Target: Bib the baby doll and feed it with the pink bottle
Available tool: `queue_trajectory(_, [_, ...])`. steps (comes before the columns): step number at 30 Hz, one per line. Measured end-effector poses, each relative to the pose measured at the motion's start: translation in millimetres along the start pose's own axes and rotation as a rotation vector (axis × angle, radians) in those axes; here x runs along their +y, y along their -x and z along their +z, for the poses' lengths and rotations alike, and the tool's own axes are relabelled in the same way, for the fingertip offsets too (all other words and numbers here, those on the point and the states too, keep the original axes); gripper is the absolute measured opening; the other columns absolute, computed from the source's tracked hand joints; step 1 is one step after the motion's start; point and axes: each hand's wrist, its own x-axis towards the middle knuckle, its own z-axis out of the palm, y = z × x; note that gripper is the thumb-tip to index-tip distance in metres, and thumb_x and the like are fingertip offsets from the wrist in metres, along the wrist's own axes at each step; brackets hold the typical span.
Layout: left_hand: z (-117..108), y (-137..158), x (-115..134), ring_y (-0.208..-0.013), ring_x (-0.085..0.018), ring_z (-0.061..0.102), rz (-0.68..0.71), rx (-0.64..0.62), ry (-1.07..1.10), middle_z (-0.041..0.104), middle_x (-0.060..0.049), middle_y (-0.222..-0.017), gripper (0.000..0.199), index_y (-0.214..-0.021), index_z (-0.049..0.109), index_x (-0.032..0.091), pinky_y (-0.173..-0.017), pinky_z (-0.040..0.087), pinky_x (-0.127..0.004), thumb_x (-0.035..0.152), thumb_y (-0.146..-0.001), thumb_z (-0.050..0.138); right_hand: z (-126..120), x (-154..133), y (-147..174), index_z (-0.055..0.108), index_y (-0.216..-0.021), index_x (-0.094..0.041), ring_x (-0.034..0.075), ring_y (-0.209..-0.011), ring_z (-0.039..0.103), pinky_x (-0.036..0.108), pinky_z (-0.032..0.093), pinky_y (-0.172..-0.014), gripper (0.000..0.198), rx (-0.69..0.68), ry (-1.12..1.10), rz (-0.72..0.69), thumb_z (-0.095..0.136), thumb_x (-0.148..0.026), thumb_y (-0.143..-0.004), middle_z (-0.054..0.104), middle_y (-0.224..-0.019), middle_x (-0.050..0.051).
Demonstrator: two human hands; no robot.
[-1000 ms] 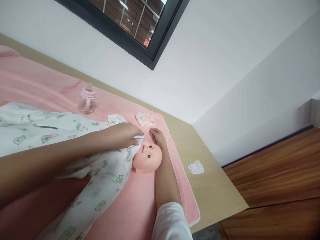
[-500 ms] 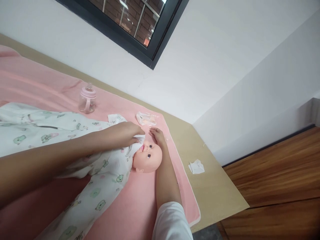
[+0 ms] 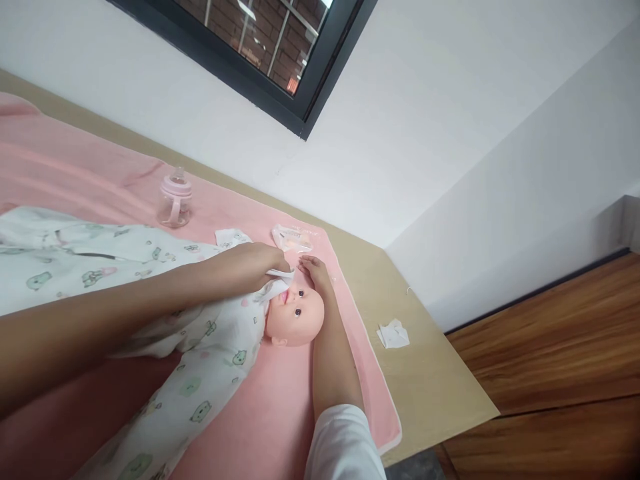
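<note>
L hand (image 3: 260, 268) pinching white cloth (image 3: 280, 287) right by mouth of doll (image 3: 306, 321), lying face-up on pink blanket (image 3: 280, 393). R hand (image 3: 315, 270) released, fingers loosely curled, beside doll's head, nr clear plastic packet (image 3: 291, 238).

A bottle (image 3: 175, 201) stands near the wall (image 3: 225, 130), a white tissue (image 3: 393, 334) on the table (image 3: 425, 387)
</note>
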Motion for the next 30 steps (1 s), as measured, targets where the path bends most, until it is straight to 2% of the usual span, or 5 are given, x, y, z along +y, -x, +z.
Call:
queue_trajectory(11, [-2, 0, 0, -0.077, -0.021, 0.063, 0.003, 0.027, 0.029, 0.069, -0.006, -0.086, 0.015, -0.075, 0.068, 0.02, -0.065, 0.035, -0.027, 0.017, -0.079, 0.054, -1, 3, -2, 0.069, -0.09, -0.017, 0.013, -0.086, 0.07, 0.031, 0.052, -0.101, 0.013, -0.014, 0.0, -0.01, 0.068, -0.017, -0.077, 0.073, -0.084, 0.001])
queue_trajectory(16, [0, 3, -3, -0.08, -0.018, 0.064, 0.032, -0.029, 0.11, 0.072, -0.003, -0.093, 0.02, -0.076, 0.07, 0.02, -0.067, 0.037, -0.026, 0.018, -0.081, 0.051, -2, 4, -5, 0.069, -0.089, -0.018, 0.012, -0.083, 0.07, 0.031, 0.053, -0.1, 0.013, -0.012, -0.007, -0.005, 0.07, -0.016, -0.076, 0.073, -0.083, 0.0])
queue_trajectory(19, [2, 4, -5, -0.078, -0.015, 0.063, 0.035, -0.068, 0.181, 0.072, 0.0, -0.095, 0.021, -0.078, 0.071, 0.021, -0.067, 0.037, -0.024, 0.014, -0.077, 0.05, -2, 5, -5, 0.069, -0.089, -0.018, 0.013, -0.083, 0.07, 0.032, 0.054, -0.1, 0.012, -0.01, -0.004, -0.01, 0.069, -0.016, -0.077, 0.073, -0.083, 0.001])
queue_trajectory(24, [2, 4, 0, -0.073, -0.014, 0.06, 0.032, -0.147, 0.163, 0.07, 0.0, -0.09, 0.018, -0.068, 0.064, 0.018, -0.066, 0.036, -0.024, 0.007, -0.07, 0.05, -2, 5, -5, 0.069, -0.088, -0.018, 0.014, -0.085, 0.07, 0.033, 0.053, -0.101, 0.012, -0.008, -0.012, -0.016, 0.068, -0.015, -0.077, 0.074, -0.085, 0.002])
queue_trajectory(30, [-1, 4, 6, -0.065, -0.014, 0.052, 0.036, -0.15, 0.086, 0.064, -0.001, -0.081, 0.017, -0.06, 0.054, 0.016, -0.061, 0.03, -0.027, 0.001, -0.065, 0.047, -2, 6, -6, 0.069, -0.087, -0.018, 0.014, -0.085, 0.07, 0.032, 0.054, -0.1, 0.011, -0.005, -0.009, -0.022, 0.069, -0.016, -0.076, 0.074, -0.088, 0.002])
